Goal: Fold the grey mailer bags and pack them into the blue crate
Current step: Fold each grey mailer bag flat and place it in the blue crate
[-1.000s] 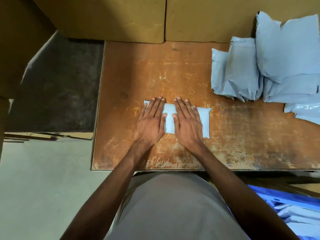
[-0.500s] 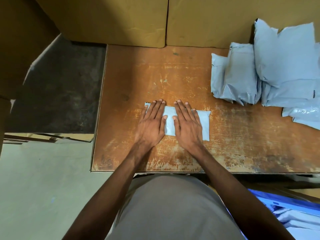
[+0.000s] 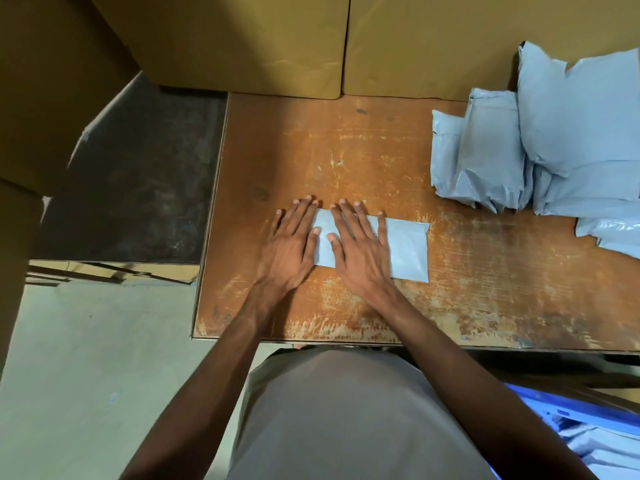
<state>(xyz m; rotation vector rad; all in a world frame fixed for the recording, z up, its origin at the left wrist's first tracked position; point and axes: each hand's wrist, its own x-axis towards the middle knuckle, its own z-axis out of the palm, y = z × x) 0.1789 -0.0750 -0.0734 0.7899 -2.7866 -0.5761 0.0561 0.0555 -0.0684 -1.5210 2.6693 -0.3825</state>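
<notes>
— Where's the folded flat grey plastic mailer bag (image 3: 405, 249)?
— On the scuffed brown wooden worktop (image 3: 485, 289), near its front edge. The left hand (image 3: 289, 252) lies on the bag's left end, the right hand (image 3: 360, 258) on its middle, fingers straight and pressed flat.
— Around it?
— A heap of grey mailer bags (image 3: 540, 150) lies right of it; the blue plastic crate (image 3: 571, 414) sits below the worktop's front edge.

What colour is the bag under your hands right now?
Pale blue-grey, plain, no print. The folded bag shows best in the head view, lying flat on the worn orange-brown table.
</notes>
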